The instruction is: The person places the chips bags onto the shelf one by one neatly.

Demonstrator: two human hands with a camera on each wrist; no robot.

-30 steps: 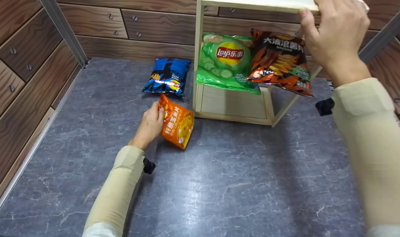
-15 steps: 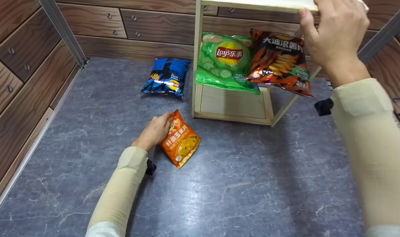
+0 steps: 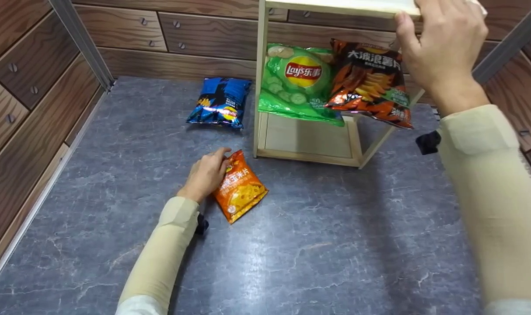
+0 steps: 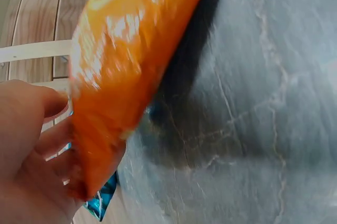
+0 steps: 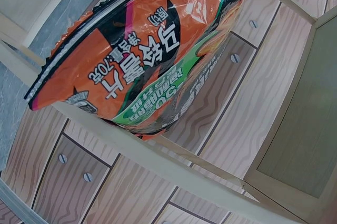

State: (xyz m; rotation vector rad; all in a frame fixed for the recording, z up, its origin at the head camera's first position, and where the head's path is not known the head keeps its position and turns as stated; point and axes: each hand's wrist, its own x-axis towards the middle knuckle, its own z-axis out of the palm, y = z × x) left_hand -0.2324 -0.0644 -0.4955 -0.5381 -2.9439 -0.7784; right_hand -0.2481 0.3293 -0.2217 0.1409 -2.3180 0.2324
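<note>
My left hand [image 3: 206, 173] is at the upper left edge of an orange chip bag [image 3: 242, 192], low over the table. Its fingers curl round the bag's end, partly hidden behind it in the left wrist view, and the thumb lies close to the bag's edge. One finger sticks out past the top corner in the head view. My right hand [image 3: 449, 43] grips the top right corner of a pale wooden rack [image 3: 309, 155], thumb at the front edge. Within the rack, above its base, are a green Lay's bag [image 3: 296, 83] and a black-and-orange chip bag [image 3: 370, 83].
A blue chip bag [image 3: 221, 103] lies on the grey marbled table [image 3: 326, 245], left of the rack. Wood-patterned walls [image 3: 213, 39] stand behind and at both sides, with metal posts [image 3: 84, 43] at the corners.
My left hand has brought the orange bag down and slightly right, away from the blue bag. The bag has turned, and one finger has lifted from it. The right hand stays on the rack.
</note>
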